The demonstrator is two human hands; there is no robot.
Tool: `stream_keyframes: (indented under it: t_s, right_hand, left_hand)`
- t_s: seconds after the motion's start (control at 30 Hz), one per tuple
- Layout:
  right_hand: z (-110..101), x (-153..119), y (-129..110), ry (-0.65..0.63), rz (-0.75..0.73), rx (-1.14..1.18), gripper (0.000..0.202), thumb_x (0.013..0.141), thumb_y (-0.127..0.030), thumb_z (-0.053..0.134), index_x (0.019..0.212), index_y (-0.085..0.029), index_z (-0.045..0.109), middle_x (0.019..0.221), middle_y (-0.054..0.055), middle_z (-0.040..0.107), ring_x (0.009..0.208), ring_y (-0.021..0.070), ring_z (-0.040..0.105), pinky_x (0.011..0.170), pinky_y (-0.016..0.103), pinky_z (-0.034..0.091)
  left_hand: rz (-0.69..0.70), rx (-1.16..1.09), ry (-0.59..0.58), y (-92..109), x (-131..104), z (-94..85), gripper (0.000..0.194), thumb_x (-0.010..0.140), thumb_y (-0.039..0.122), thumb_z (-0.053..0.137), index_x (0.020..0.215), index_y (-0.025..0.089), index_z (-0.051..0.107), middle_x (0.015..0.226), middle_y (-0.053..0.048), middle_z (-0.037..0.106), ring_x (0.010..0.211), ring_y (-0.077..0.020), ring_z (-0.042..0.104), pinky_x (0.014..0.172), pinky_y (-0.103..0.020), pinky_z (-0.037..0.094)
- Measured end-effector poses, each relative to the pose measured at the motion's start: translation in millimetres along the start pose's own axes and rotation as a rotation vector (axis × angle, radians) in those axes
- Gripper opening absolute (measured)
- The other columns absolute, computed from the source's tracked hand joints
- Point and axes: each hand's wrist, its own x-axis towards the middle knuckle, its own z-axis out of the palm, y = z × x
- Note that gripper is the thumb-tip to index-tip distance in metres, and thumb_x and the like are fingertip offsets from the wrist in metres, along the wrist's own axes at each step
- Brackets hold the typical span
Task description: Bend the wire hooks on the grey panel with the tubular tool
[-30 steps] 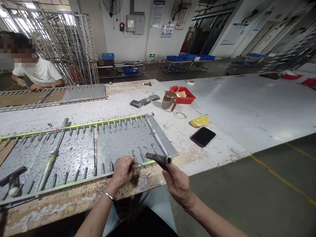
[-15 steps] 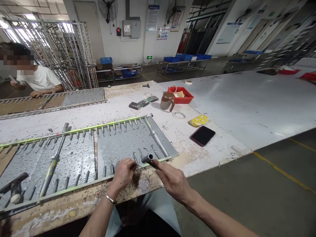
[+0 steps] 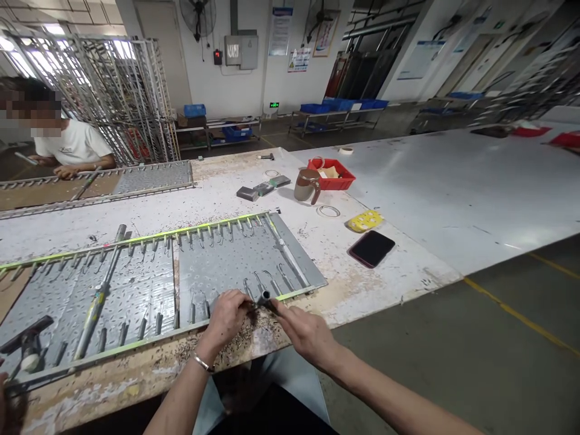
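My right hand [image 3: 306,332] is closed around the handle of a hammer [image 3: 265,296] with a pipe-like, hollow-ended head. The head is low over the near rail of a metal rack frame [image 3: 290,296], right beside my left fingertips. My left hand [image 3: 229,317] is pinched at that near rail; whatever its fingers hold is hidden. Thin bent wire hooks [image 3: 258,281] stand along the rail close to both hands. More hooks [image 3: 231,232] line the far rail, which carries a yellow-green strip. Grey dimpled sheets [image 3: 212,266] lie inside the frame.
Another hammer [image 3: 29,344] lies on the rack's left part. Dark scraps litter the table edge [image 3: 190,356]. Farther back are a mug [image 3: 307,186], red bin [image 3: 342,181], dark blocks [image 3: 263,188], phone [image 3: 371,249] and yellow case [image 3: 364,221]. A co-worker [image 3: 75,145] sits across at another rack.
My right hand has brought the hammer head down and left, closer to my left fingertips. The left hand has barely shifted. At the lower left edge, part of another person's hand has come into view.
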Motion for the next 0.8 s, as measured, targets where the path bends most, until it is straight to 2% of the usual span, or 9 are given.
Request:
stream_keyframes:
  t_s: [0.07, 0.13, 0.2, 0.3, 0.37, 0.47, 0.53, 0.7, 0.8]
  right_hand:
    - [-0.5, 1.1, -0.1, -0.028, 0.014, 0.025, 0.042, 0.117, -0.024, 0.033, 0.159, -0.023, 0.037, 0.084, 0.004, 0.061, 0.067, 0.02, 0.061, 0.055, 0.027, 0.046]
    - [-1.7, 2.5, -0.2, 0.053, 0.018, 0.087, 0.046, 0.117, -0.022, 0.037, 0.162, -0.023, 0.033, 0.091, 0.006, 0.063, 0.076, 0.0211, 0.063, 0.064, 0.028, 0.05]
    - [-1.1, 2.7, 0.5, 0.124, -0.008, 0.092, 0.047, 0.116, -0.02, 0.039, 0.163, -0.022, 0.031, 0.087, 0.005, 0.061, 0.071, 0.0203, 0.061, 0.061, 0.027, 0.048]
    - [0.4, 2.6, 3.3, 0.015, -0.026, 0.027, 0.043, 0.117, -0.023, 0.032, 0.161, -0.021, 0.035, 0.079, 0.003, 0.059, 0.06, 0.0184, 0.057, 0.051, 0.025, 0.039]
    - [-2.4, 4.2, 4.8, -0.053, -0.001, 0.048, 0.043, 0.118, -0.024, 0.031, 0.16, -0.023, 0.037, 0.083, 0.004, 0.061, 0.065, 0.0192, 0.06, 0.054, 0.026, 0.043]
    - [-7.8, 6.8, 4.8, 0.081, 0.02, 0.135, 0.047, 0.116, -0.023, 0.039, 0.163, -0.025, 0.033, 0.091, 0.006, 0.063, 0.076, 0.022, 0.063, 0.065, 0.029, 0.049]
    - [-7.4, 6.6, 4.1, 0.129, -0.005, 0.129, 0.047, 0.115, -0.021, 0.039, 0.162, -0.024, 0.033, 0.086, 0.005, 0.061, 0.07, 0.0216, 0.061, 0.061, 0.029, 0.049]
    - [-4.2, 4.3, 5.8, -0.048, -0.017, 0.046, 0.046, 0.115, -0.019, 0.034, 0.16, -0.024, 0.037, 0.086, 0.004, 0.063, 0.069, 0.0208, 0.063, 0.058, 0.026, 0.048]
    - [-4.7, 3.1, 6.6, 0.095, -0.001, 0.104, 0.048, 0.115, -0.021, 0.04, 0.163, -0.024, 0.032, 0.094, 0.007, 0.064, 0.077, 0.022, 0.065, 0.067, 0.028, 0.051]
  left_hand:
    - [-0.024, 0.002, -0.004, 0.0, 0.2, 0.4, 0.018, 0.094, 0.01, 0.055, 0.093, 0.02, 0.069, 0.09, -0.003, 0.071, 0.088, -0.02, 0.064, 0.083, -0.034, 0.046]
    - [-0.035, -0.006, 0.009, 0.5, 0.2, 0.7, 0.018, 0.096, 0.011, 0.055, 0.09, 0.021, 0.069, 0.088, -0.002, 0.07, 0.087, -0.0198, 0.064, 0.082, -0.034, 0.046]
    - [-0.034, -0.009, 0.013, 1.8, 0.1, 0.2, 0.018, 0.097, 0.013, 0.054, 0.089, 0.021, 0.068, 0.086, -0.002, 0.07, 0.085, -0.0192, 0.063, 0.08, -0.033, 0.045]
    - [-0.04, 0.007, -0.011, 4.2, 0.0, -1.5, 0.017, 0.095, 0.011, 0.054, 0.092, 0.02, 0.068, 0.089, -0.003, 0.07, 0.088, -0.0195, 0.063, 0.082, -0.033, 0.045]
    - [-0.062, 0.014, -0.023, 4.8, 0.1, -1.9, 0.018, 0.094, 0.009, 0.055, 0.091, 0.02, 0.068, 0.09, -0.002, 0.07, 0.089, -0.02, 0.063, 0.083, -0.033, 0.045]
    - [-0.067, -0.02, -0.004, 3.6, 0.1, -1.1, 0.019, 0.094, 0.008, 0.055, 0.087, 0.02, 0.068, 0.087, -0.002, 0.07, 0.086, -0.0193, 0.062, 0.082, -0.032, 0.045]
    - [-0.05, -0.04, 0.011, 2.6, 0.0, -0.6, 0.018, 0.094, 0.009, 0.056, 0.088, 0.02, 0.068, 0.087, -0.002, 0.069, 0.087, -0.019, 0.062, 0.083, -0.032, 0.045]
    - [-0.066, -0.027, -0.008, 2.6, -0.5, -1.2, 0.016, 0.092, 0.009, 0.057, 0.091, 0.021, 0.068, 0.09, -0.002, 0.071, 0.089, -0.0196, 0.063, 0.083, -0.032, 0.044]
    - [-0.065, -0.041, 0.015, 2.1, -0.6, -0.8, 0.016, 0.092, 0.009, 0.057, 0.087, 0.02, 0.067, 0.087, -0.002, 0.07, 0.087, -0.019, 0.063, 0.082, -0.032, 0.044]
